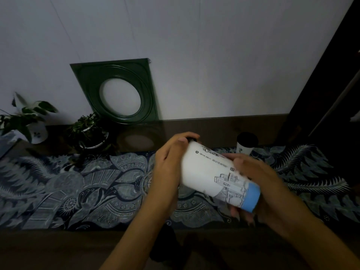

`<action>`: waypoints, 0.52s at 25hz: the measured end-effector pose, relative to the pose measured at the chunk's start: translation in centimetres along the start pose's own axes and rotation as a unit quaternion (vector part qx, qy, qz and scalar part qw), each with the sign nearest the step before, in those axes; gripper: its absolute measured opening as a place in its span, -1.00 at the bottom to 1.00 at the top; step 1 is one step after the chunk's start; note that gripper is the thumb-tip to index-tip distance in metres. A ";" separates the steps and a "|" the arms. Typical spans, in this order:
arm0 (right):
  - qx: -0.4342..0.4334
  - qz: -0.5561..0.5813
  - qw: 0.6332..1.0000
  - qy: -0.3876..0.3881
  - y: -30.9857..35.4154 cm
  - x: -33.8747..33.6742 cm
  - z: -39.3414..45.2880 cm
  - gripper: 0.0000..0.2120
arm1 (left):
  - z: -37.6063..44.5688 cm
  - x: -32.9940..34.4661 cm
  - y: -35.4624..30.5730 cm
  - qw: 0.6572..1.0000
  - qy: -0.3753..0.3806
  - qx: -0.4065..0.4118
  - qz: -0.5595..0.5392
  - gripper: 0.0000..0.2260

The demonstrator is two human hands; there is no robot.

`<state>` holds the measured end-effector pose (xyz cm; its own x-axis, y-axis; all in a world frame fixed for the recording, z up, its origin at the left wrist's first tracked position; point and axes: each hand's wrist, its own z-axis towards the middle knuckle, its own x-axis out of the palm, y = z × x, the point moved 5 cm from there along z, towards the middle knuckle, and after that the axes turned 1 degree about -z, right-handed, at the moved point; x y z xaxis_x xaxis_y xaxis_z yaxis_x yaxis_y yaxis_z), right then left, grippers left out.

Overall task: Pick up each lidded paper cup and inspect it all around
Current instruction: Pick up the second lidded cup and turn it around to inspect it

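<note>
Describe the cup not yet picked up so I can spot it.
Find the patterned blue-grey cloth on the table. At its far right edge, near the wall, stands an upright white paper cup with a black lid. Unlike the tilted blue-banded white cup in both hands, nobody touches it.

Dim interior. A pale wall [194, 45] with faint vertical seams fills the upper field. Against it leans a dark green square frame [115, 90] with a round opening, tilted, its base on the brown table [214, 129]. A dark patterned cloth [78, 191] with leaf and floral motifs covers the table's middle. Two potted plants [89, 131] stand at far left. A dark panel [331, 94] bounds the right edge.
</note>
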<state>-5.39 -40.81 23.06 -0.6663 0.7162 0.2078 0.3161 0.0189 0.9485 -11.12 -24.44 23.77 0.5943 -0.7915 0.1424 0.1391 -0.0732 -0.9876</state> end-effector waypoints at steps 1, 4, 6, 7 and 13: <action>-0.039 -0.019 0.999 -0.031 0.4 -0.6 0.1 -0.63 | 0.0 0.1 0.5 0.998 -0.014 -0.060 -0.025 -0.74; -0.203 -0.191 0.959 -0.039 2.8 -0.6 -0.7 -0.49 | -0.6 0.5 1.9 0.952 -0.012 -0.259 -0.161 -0.71; -0.296 -0.273 0.915 -0.018 4.3 0.0 -1.3 -0.41 | -1.4 1.3 2.2 0.910 0.022 -0.355 -0.214 -0.70; -0.342 -0.294 0.893 -0.005 5.1 0.3 -1.5 -0.40 | -1.9 1.7 2.2 0.895 0.045 -0.382 -0.225 -0.69; -0.408 -0.170 0.894 -0.077 6.9 1.7 -0.3 -0.61 | -1.7 2.2 1.3 0.911 0.001 -0.256 -0.324 -0.58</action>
<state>-4.52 -39.67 30.06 -0.5089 0.8549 -0.1010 -0.5262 -0.2161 0.8224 -10.97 -27.34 22.64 0.5173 -0.4825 0.7069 0.0730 -0.7981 -0.5981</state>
